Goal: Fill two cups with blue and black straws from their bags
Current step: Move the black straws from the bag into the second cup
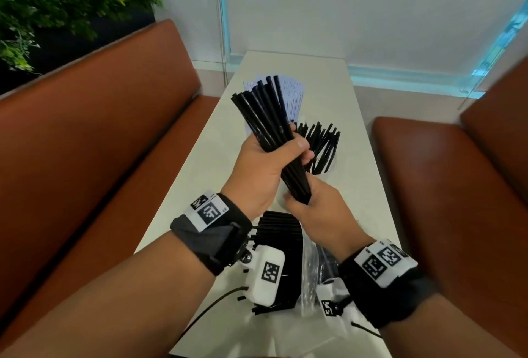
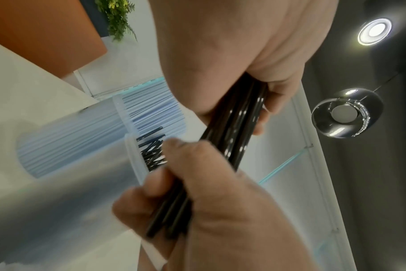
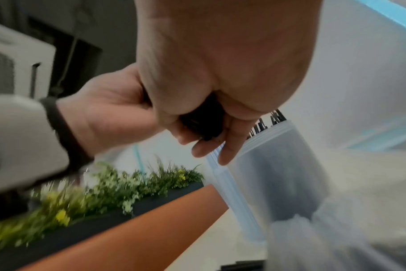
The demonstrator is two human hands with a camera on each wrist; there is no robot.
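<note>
A fanned bundle of black straws (image 1: 258,113) is held above the white table (image 1: 357,117) by both hands. My left hand (image 1: 271,161) grips the bundle around its middle, thumb across the front. My right hand (image 1: 310,204) grips its lower end; the curled fingers (image 3: 223,144) close over the straw ends (image 3: 205,126). Behind the hands stands a clear cup with black straws (image 1: 323,144), its translucent wall (image 3: 278,165) close to my right hand. Farther back, pale blue straws (image 1: 288,93) stand in another cup (image 2: 65,146). A clear bag of black straws (image 1: 281,233) lies under my wrists.
Brown padded benches (image 1: 100,134) run along both sides of the narrow table, the right bench (image 1: 445,186) close to my right arm. Green plants (image 1: 57,0) stand behind the left bench. Crumpled clear plastic (image 1: 310,266) lies at the near table end.
</note>
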